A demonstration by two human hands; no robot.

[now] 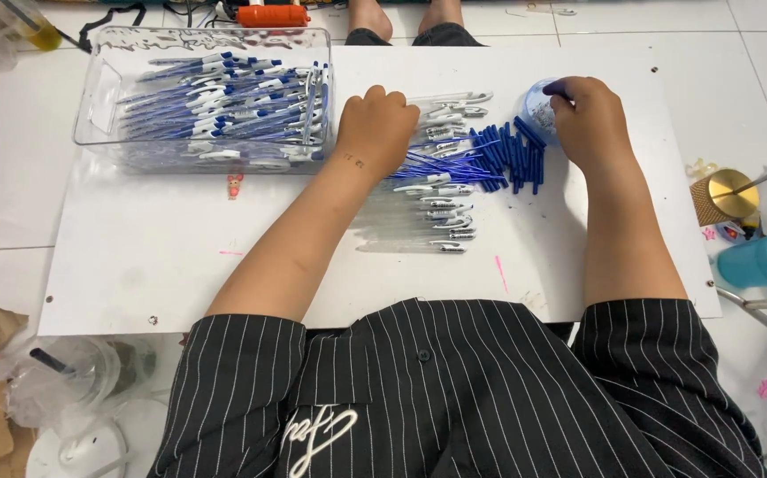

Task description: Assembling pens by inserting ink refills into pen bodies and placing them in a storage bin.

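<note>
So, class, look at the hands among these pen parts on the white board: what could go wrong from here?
1. The right hand reaches into a small blue cup near the board's far edge; a nudge might tip it.
2. The left hand rests on the row of clear pen barrels; a sweep of the forearm could roll them.
3. The blue caps lie in a loose heap and may scatter.

Clear pen barrels (441, 190) lie in a row beside heaped blue caps (512, 155) on the white board
</note>
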